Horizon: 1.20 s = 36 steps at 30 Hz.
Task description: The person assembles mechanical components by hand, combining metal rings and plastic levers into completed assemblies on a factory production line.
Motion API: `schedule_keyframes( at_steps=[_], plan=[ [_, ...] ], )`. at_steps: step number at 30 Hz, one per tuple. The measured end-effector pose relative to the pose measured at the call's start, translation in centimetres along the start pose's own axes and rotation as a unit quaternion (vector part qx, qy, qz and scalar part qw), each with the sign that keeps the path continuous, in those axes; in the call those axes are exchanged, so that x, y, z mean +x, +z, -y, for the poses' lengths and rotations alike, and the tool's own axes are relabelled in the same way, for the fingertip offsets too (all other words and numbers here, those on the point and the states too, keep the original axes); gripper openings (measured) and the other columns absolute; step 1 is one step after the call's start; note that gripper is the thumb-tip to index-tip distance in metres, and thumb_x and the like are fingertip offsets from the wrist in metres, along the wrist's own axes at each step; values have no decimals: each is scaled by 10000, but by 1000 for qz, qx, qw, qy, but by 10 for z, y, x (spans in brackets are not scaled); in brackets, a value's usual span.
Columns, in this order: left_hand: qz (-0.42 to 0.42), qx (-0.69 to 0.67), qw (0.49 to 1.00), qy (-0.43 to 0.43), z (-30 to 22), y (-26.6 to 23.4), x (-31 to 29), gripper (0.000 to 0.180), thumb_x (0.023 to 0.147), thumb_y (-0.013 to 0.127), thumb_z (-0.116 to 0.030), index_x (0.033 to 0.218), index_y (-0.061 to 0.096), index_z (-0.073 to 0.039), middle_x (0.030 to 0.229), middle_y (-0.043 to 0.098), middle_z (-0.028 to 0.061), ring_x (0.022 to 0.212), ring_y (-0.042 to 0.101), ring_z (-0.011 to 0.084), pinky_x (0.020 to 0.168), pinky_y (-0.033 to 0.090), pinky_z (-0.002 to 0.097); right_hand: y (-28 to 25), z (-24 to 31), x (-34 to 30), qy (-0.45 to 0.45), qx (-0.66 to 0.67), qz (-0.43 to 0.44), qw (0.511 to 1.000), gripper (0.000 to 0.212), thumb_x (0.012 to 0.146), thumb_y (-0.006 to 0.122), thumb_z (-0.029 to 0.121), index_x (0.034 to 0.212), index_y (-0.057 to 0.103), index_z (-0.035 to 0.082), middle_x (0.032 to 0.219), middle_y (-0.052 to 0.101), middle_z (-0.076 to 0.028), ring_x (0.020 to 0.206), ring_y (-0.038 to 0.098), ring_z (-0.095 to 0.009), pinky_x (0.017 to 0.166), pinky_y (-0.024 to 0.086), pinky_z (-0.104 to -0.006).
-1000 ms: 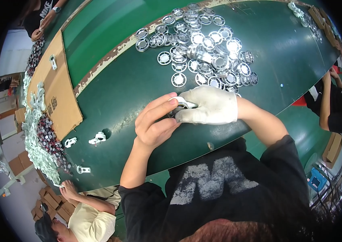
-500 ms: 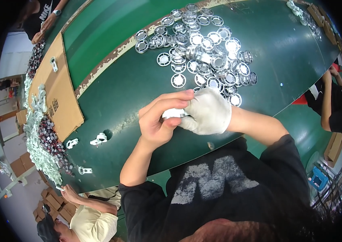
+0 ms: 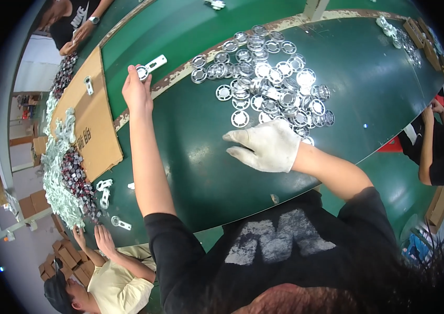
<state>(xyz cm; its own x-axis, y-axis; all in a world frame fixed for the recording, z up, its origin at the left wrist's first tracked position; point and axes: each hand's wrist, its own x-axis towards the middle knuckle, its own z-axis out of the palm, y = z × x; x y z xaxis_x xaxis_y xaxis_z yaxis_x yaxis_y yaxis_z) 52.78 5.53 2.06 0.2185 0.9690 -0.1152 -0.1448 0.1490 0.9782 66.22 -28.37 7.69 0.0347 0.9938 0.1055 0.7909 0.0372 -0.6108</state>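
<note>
Far forward on the left, my bare left hand [image 3: 137,89] is closed on a white handle-shaped part [image 3: 156,63] with a round silver-rimmed end. The handle points away to the right, over the green strip beyond the table edge. My right hand [image 3: 268,146], in a whitish glove, hovers over the table with thumb and forefinger apart and nothing between them. Just beyond the glove lies a loose heap of round silver spoked discs [image 3: 240,119], some stacked or overlapping. The glove hides the heap's nearest discs.
On the left, a cardboard sheet [image 3: 93,125] borders piles of white parts [image 3: 57,180] and small dark pieces [image 3: 75,178]. Loose white handle parts [image 3: 121,223] lie near a co-worker in pale yellow [image 3: 120,282]. Other people work at the far left and right.
My left hand has moved away from the right glove, forward and left, carrying the white part. The gloved fingers have parted. The yellow-shirted co-worker's hands have shifted, and another loose white part lies near them.
</note>
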Motion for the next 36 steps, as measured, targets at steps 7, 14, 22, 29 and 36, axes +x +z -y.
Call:
schedule_keyframes(
  at_steps=[7,14,22,29,36],
  plan=[
    [78,226,971,13,-36,-30,-72,534,1076,508,-251,1502,375,42,1434,534,213,1130,667,293,1007,522,394,-2,-4,-1,8,-35,53,998,290,958,609,350,1122,746,154,698,702,-111,630,704,-294,581,566,-399],
    [-93,747,658,16,-64,-183,-187,425,988,605,-363,1277,654,-54,1178,658,208,1078,652,371,917,521,448,0,5,2,5,-1,90,996,289,953,614,344,1120,742,146,778,724,-118,713,722,-298,631,576,-402],
    [-84,673,730,-89,-47,-162,-212,494,979,576,-498,1284,666,-119,997,738,217,993,703,408,869,541,486,3,2,-2,-27,4,37,999,261,964,604,292,1090,717,92,850,736,-118,776,725,-303,690,577,-409],
    [80,645,759,-43,-19,-65,-224,517,1006,548,-503,838,703,-39,708,696,180,736,688,416,695,535,495,8,2,-1,-10,-4,72,997,271,954,623,309,1121,727,123,926,752,-116,820,736,-294,718,585,-402],
    [251,456,854,14,6,-5,-235,450,1062,510,-358,813,601,5,677,632,222,664,652,414,586,470,474,13,11,0,91,23,119,988,408,970,625,365,1300,617,126,882,755,-87,795,734,-285,701,552,-429]
  ],
)
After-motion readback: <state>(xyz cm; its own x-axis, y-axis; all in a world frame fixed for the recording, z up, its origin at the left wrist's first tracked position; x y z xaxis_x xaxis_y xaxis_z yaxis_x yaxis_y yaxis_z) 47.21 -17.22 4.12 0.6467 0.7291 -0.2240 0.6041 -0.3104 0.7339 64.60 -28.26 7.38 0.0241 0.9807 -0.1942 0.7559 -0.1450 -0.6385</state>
